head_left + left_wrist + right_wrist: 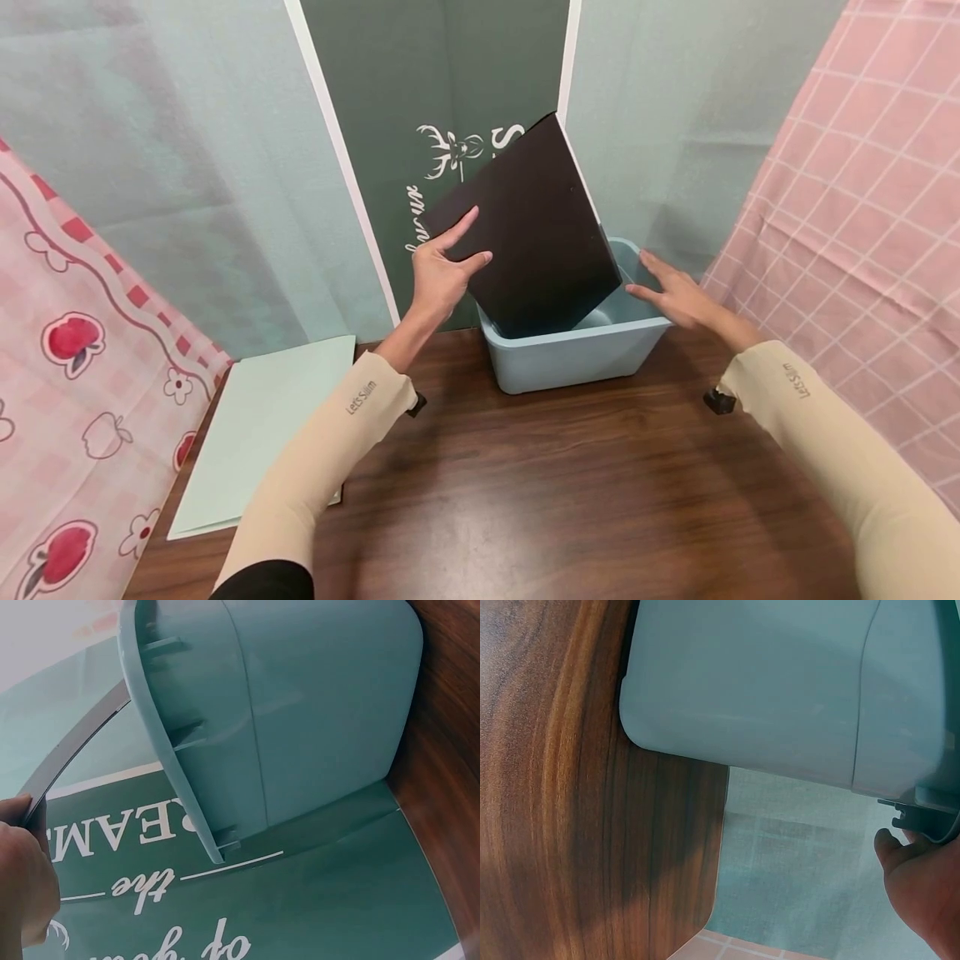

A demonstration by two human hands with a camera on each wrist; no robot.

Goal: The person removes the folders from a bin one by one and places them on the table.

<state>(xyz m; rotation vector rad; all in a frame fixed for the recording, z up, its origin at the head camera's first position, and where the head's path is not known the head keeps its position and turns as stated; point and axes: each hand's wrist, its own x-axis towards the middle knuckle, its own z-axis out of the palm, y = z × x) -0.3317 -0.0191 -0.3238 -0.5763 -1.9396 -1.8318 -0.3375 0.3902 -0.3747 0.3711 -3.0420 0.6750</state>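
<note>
My left hand [442, 275] pinches a flat black sheet [540, 225] by its left edge, thumb on the near face. The black sheet is tilted, its lower end inside the light blue plastic bin [577, 367] and its upper part standing above the rim. From the left wrist, only its thin edge [75, 742] is visible, bowed between the hand and the bin. My right hand [678, 296] holds the bin's right end, thumb over the rim. In the right wrist view its curled fingers [889, 851] are at the rim's underside.
Pale green sheets [262, 425] lie on the left of the brown wooden table [540, 483]. A green and grey cloth [487, 75] hangs behind the bin. Pink patterned cloths hang at the left [127, 400] and right [862, 208].
</note>
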